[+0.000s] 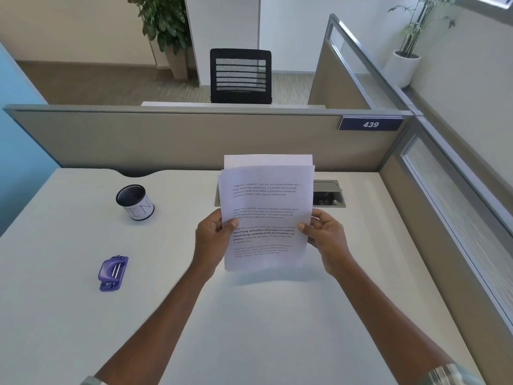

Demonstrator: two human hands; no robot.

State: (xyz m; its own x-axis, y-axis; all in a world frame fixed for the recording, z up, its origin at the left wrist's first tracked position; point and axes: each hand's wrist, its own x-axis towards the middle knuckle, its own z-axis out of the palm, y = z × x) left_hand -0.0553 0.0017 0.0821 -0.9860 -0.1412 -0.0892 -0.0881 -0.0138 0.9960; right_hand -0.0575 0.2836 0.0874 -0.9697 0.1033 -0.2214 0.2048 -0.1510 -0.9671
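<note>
The left hand [215, 234] and right hand [323, 234] pinch the stack of printed sheets [266, 215] at its side edges, upright above the desk [83, 315]. Tap the uneven sheets square before reaching for the purple hole punch [113, 273]

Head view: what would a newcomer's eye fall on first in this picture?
First comes the paper stack with printed text, held up above the middle of the desk. It is pinched at its side edges by the left grip and the right grip. Next is the purple hole punch lying on the desk to the left, with the cup standing farther back.
</note>
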